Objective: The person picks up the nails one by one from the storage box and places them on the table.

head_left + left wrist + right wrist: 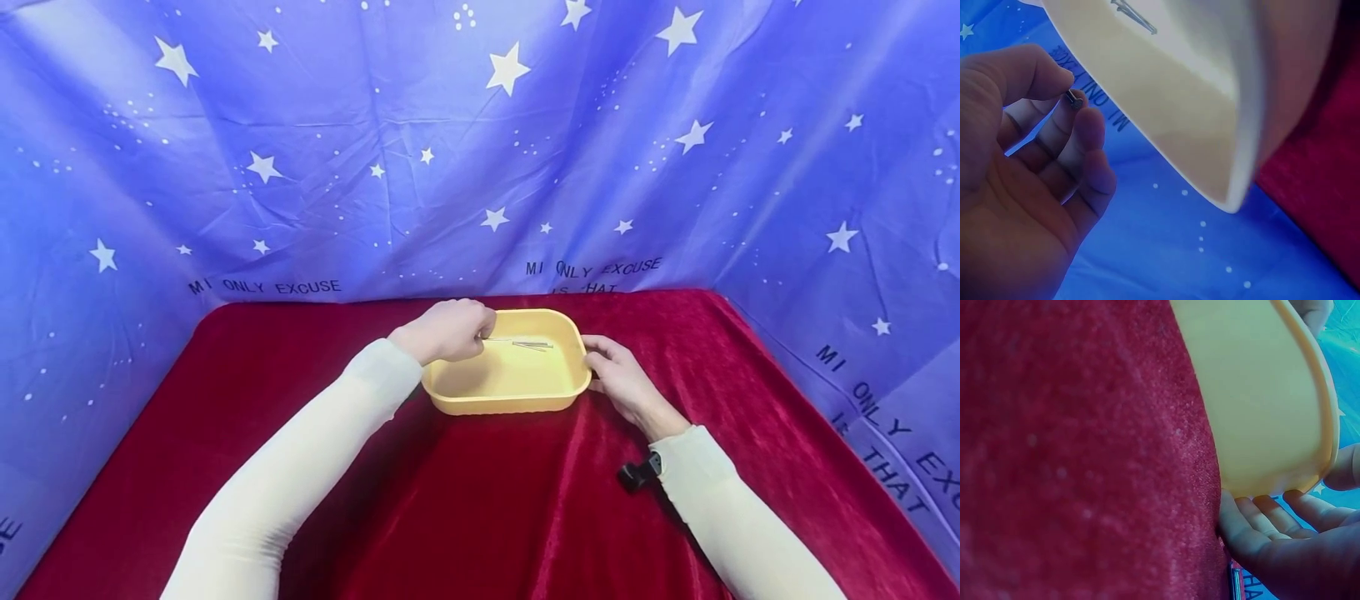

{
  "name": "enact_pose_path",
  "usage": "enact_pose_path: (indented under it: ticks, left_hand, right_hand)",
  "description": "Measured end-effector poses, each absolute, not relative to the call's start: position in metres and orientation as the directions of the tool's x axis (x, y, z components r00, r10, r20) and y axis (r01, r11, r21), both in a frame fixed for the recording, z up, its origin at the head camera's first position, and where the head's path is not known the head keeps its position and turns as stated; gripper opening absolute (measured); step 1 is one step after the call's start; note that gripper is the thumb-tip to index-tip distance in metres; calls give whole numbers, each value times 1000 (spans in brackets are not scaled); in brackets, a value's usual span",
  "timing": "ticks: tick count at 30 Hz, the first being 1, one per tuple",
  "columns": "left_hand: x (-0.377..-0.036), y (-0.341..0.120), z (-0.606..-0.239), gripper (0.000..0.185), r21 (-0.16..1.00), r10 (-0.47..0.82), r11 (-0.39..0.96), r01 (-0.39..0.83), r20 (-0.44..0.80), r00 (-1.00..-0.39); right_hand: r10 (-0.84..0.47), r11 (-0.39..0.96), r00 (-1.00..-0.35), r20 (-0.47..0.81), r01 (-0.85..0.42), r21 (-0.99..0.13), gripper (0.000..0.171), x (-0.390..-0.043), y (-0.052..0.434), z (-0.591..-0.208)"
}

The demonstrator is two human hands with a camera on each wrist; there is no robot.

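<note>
A yellow rectangular box (510, 404) with rounded corners stands on the red cloth. Several thin metal nails (532, 344) lie on its floor. My left hand (450, 329) is over the box's left end and pinches a nail (1074, 99) between thumb and fingertips; its head shows in the left wrist view, while the fingers hide part of its shank. At the opposite end, my right hand (626, 383) holds the box, fingers against the outer wall and thumb by the rim, as the right wrist view shows.
Red velvet cloth (480, 500) covers the table. Behind it hangs a blue curtain (420, 208) with white stars. A black device (640, 475) sits at the right wrist. One narrow shiny object (1235, 582), its kind unclear, shows below the right hand in the right wrist view.
</note>
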State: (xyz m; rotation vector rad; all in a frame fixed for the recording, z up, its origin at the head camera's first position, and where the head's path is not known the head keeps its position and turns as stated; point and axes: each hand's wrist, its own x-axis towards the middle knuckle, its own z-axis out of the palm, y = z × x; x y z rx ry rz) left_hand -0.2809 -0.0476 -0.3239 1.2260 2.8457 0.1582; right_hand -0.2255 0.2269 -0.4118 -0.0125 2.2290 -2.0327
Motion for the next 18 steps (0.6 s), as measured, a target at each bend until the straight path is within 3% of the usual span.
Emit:
enact_pose_path:
  ticks: [11,18]
  left_hand:
    - [-275,-82,-332,18,75,695,713,697,55,-717]
    - [-275,-102,-332,16,112,673,727,677,76,-736]
  right_hand:
    - [-98,87,-992,-84,76,-993,48,-225,226,-411]
    - [-94,89,-992,-85,77,-993,48,-225,228,-412]
